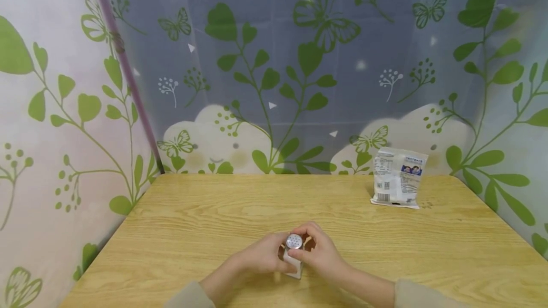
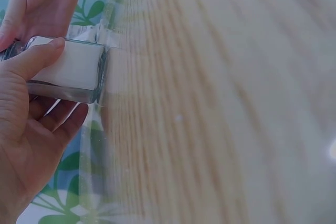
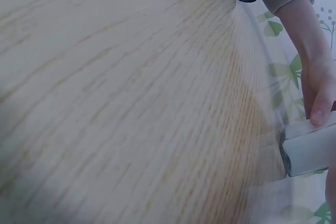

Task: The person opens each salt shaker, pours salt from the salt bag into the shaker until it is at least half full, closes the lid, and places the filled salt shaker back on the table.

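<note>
A salt shaker (image 1: pixel 293 269) of clear glass, filled with white grains, stands upright on the wooden table in front of me. Its shiny metal cap (image 1: pixel 294 241) is pierced with small holes. My left hand (image 1: pixel 266 254) grips the glass body from the left, thumb across the front, as the left wrist view also shows with the shaker (image 2: pixel 76 66) between thumb and fingers. From the other side, my right hand (image 1: pixel 324 252) pinches the cap between thumb and fingers. In the right wrist view the shaker (image 3: pixel 311 150) is cut by the frame's edge, and the right hand is mostly out of sight.
A white printed bag (image 1: pixel 400 179) stands at the back right of the table (image 1: pixel 239 203), with a few small marks or crumbs beside it. Curtains (image 1: pixel 265 84) patterned with leaves and butterflies hang behind and along both sides.
</note>
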Demonstrator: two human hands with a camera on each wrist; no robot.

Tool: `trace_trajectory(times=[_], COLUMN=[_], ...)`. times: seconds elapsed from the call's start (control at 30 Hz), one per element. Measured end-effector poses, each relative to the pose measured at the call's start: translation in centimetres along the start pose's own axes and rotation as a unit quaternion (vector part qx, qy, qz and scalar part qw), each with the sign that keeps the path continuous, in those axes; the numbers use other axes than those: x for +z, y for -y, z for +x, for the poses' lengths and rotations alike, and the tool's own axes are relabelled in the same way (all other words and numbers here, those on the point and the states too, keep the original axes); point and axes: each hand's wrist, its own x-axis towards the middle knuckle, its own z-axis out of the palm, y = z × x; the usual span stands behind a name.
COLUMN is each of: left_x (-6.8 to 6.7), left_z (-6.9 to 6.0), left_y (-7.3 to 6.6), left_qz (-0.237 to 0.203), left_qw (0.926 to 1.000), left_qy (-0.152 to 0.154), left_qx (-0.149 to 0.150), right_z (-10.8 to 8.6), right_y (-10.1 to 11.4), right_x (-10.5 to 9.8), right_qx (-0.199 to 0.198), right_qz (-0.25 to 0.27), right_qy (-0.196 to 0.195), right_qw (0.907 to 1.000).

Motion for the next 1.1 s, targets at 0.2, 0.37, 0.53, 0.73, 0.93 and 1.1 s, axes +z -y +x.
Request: trace_trajectory(times=[0.2,0.37,0.53,0.73,0.93,1.1], left_x=[0.02,-0.06,-0.01,-0.02,-0.03,-0.04], left_z=[-0.03,-0.05,-0.02,-0.09,-0.02,0.01], left_y=[0.02,0.06,0.01,-0.18,-0.25,-0.15], left_qz=[-0.012,-0.024,-0.014,-0.007,-0.007,-0.015], left_qw=[0.9999,0.9997,0.9999,0.9999,0.9998,0.9998], left_qy=[-0.001,0.003,0.005,0.008,0.016,0.013], left_qx=[-0.008,-0.008,0.002,0.004,0.006,0.002], right_z=[0.02,0.17,-0.03,-0.23,0.05,0.39], right_y=[-0.14,-0.24,-0.39,-0.45,-0.45,-0.32], right_x=[0.07,0.27,0.16,-0.3,-0.39,-0.14], right_qx=[0.009,0.012,-0.009,-0.067,-0.022,0.045], right_qz=[-0.031,-0.089,-0.091,-0.063,-0.016,0.006], right_qy=[-0.011,-0.023,-0.007,0.026,0.027,0.018], right_qw=[0.9994,0.9957,0.9958,0.9955,0.9993,0.9988])
